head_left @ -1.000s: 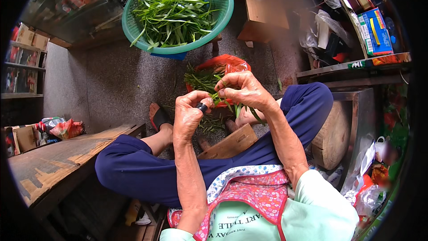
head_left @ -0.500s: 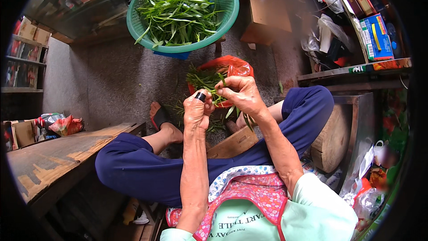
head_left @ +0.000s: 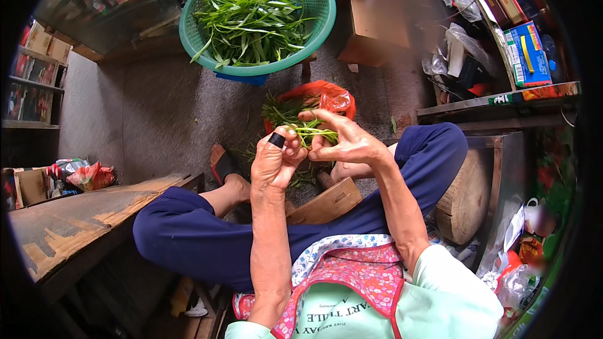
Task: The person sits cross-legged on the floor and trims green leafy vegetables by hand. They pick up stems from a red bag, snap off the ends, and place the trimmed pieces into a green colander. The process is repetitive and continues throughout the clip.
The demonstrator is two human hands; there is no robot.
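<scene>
Pale green vegetable stems (head_left: 311,131) stretch between my two hands, above a red plastic bag (head_left: 340,98). My left hand (head_left: 274,161) is closed in a pinch on one end of them, and a black band wraps one of its digits. The stems' other end lies in the gap between the thumb and fingers of my right hand (head_left: 352,142), which are spread apart. Dark green trimmings (head_left: 282,113) fill the bag below. Beyond it stands a green plastic colander (head_left: 326,32) heaped with long leafy greens (head_left: 251,22).
A small wooden block (head_left: 326,202) sits between my legs. To the left runs a worn wooden bench (head_left: 81,220); at the right are a round log end (head_left: 463,198) and a cluttered shelf (head_left: 496,104). A brown box (head_left: 374,22) stands right of the colander.
My right hand's fingers have spread from a pinch, and the leaves that hung below its wrist no longer show there. My left hand has shifted slightly left and keeps its pinch.
</scene>
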